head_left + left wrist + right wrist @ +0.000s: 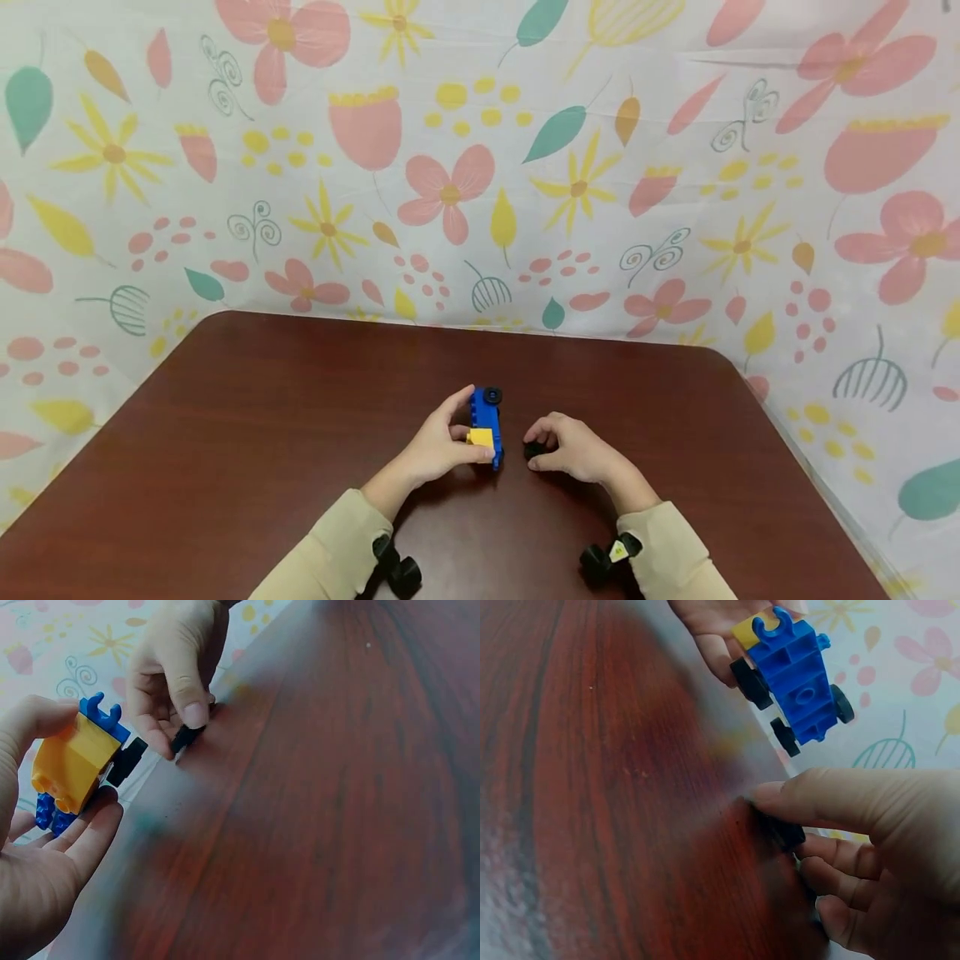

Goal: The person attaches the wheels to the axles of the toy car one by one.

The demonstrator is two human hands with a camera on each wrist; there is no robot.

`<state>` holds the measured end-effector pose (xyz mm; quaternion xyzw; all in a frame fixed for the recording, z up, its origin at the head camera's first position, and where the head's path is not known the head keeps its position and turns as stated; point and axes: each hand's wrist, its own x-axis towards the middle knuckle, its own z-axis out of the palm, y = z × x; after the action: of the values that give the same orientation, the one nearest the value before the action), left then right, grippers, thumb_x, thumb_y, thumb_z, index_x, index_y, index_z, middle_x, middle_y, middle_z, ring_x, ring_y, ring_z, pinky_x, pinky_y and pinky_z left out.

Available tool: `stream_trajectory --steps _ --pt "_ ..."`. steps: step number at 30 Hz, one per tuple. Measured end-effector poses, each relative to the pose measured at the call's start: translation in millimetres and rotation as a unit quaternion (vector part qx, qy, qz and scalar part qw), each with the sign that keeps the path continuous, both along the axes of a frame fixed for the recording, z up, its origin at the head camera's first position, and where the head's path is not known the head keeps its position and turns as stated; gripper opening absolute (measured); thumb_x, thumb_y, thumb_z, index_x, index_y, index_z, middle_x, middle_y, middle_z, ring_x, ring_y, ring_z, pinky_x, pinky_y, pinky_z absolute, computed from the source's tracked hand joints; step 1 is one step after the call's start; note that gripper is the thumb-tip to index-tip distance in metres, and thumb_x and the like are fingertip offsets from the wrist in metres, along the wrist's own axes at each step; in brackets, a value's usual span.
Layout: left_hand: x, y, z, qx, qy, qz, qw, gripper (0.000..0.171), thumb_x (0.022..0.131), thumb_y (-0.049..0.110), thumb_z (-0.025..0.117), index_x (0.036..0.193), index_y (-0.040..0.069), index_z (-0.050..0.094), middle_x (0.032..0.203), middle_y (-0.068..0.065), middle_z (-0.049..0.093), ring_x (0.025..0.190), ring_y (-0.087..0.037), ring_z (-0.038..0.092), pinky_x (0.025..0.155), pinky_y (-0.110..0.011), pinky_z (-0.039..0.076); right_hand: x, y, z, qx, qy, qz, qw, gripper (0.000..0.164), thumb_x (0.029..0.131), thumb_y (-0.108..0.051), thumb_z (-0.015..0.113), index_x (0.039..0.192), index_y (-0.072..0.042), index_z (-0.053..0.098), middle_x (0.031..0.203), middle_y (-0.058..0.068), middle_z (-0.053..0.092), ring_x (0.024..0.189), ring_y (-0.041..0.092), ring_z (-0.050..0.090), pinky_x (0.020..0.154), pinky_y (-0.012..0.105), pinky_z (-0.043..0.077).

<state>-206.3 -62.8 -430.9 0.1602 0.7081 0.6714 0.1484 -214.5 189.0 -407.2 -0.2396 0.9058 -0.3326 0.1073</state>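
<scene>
A blue toy car base (801,686) is in my left hand (437,447), thumb on the yellow block (481,438) that sits on it and fingers on the other side. The right wrist view shows its ribbed underside, with three black wheels on it, a bare blue peg (823,640) at one corner and an open hook at one end. My right hand (579,450) pinches a loose black wheel (781,832) between thumb and fingers, close over the table. That wheel is partly covered by the fingers in the head view. A short gap separates the two hands.
The dark reddish-brown wooden table (300,392) extends around both hands. Behind and beside it hangs a white cloth (525,192) printed with flowers and leaves. Black wrist devices (397,571) are strapped over both beige sleeves (330,546).
</scene>
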Motion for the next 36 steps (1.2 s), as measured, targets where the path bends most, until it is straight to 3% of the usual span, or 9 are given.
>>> stream_trajectory --steps 7,11,16,21,27,31,36 --pt "-0.4 11.7 2.1 -0.026 0.010 -0.016 0.9995 0.098 0.077 0.018 0.079 0.152 0.019 0.017 0.156 -0.006 0.019 0.102 -0.022 0.061 0.077 -0.031 0.055 0.9 11.8 -6.7 -0.017 0.011 -0.036 0.999 0.026 0.082 -0.024 0.072 0.104 -0.011 0.066 0.091 0.003 0.061 0.078 0.013 0.052 0.066 0.024 0.047" --pt "-6.8 15.6 6.0 -0.030 0.022 -0.013 0.9992 0.098 0.076 0.018 0.079 0.152 0.019 0.018 0.156 -0.006 0.021 0.102 -0.022 0.061 0.078 -0.032 0.055 -0.9 12.1 -5.2 -0.031 0.024 -0.045 0.998 0.026 0.086 -0.023 0.067 0.109 -0.013 0.066 0.099 0.002 0.063 0.087 0.015 0.054 0.074 0.030 0.048" --pt "-8.5 16.4 6.9 -0.028 0.005 -0.017 0.9994 0.098 0.077 0.016 0.079 0.152 0.019 0.016 0.157 -0.005 0.019 0.102 -0.022 0.062 0.078 -0.033 0.056 3.3 7.1 -4.2 -0.074 0.016 -0.059 0.995 0.026 0.088 -0.024 0.066 0.111 -0.013 0.067 0.106 0.002 0.065 0.094 0.018 0.054 0.079 0.033 0.049" --pt "-11.1 19.5 5.0 -0.019 0.005 -0.017 0.9997 0.097 0.077 0.016 0.079 0.152 0.020 0.017 0.157 -0.008 0.018 0.105 -0.023 0.062 0.079 -0.033 0.056 8.2 0.8 -0.5 -0.178 -0.004 -0.073 0.981 0.030 0.087 -0.019 0.068 0.112 -0.003 0.062 0.104 0.012 0.063 0.088 0.022 0.055 0.067 0.029 0.052" --pt "-18.4 24.9 8.7 -0.012 0.013 -0.023 0.9996 0.095 0.078 0.017 0.078 0.152 0.022 0.018 0.157 -0.007 0.019 0.110 -0.026 0.060 0.081 -0.034 0.055 6.0 -4.2 9.5 -0.282 -0.005 -0.078 0.956 0.024 0.087 -0.011 0.067 0.106 -0.001 0.058 0.106 0.020 0.063 0.077 0.018 0.059 0.065 0.034 0.054" --pt "-16.9 24.8 11.0 -0.017 0.010 -0.014 0.9997 0.096 0.078 0.017 0.078 0.152 0.021 0.018 0.157 -0.006 0.019 0.110 -0.025 0.060 0.082 -0.034 0.055 3.3 -8.0 13.0 -0.317 -0.009 -0.061 0.947 0.021 0.087 -0.010 0.067 0.099 0.002 0.053 0.108 0.017 0.066 0.082 0.015 0.061 0.070 0.032 0.056" --pt "-15.6 25.4 15.1 -0.011 0.010 -0.013 0.9998 0.095 0.078 0.017 0.078 0.152 0.023 0.019 0.156 -0.007 0.020 0.110 -0.026 0.060 0.082 -0.035 0.055 2.7 -10.4 13.0 -0.318 -0.008 -0.044 0.947 0.020 0.086 -0.007 0.068 0.088 0.003 0.051 0.111 0.021 0.065 0.092 0.014 0.063 0.074 0.027 0.055"
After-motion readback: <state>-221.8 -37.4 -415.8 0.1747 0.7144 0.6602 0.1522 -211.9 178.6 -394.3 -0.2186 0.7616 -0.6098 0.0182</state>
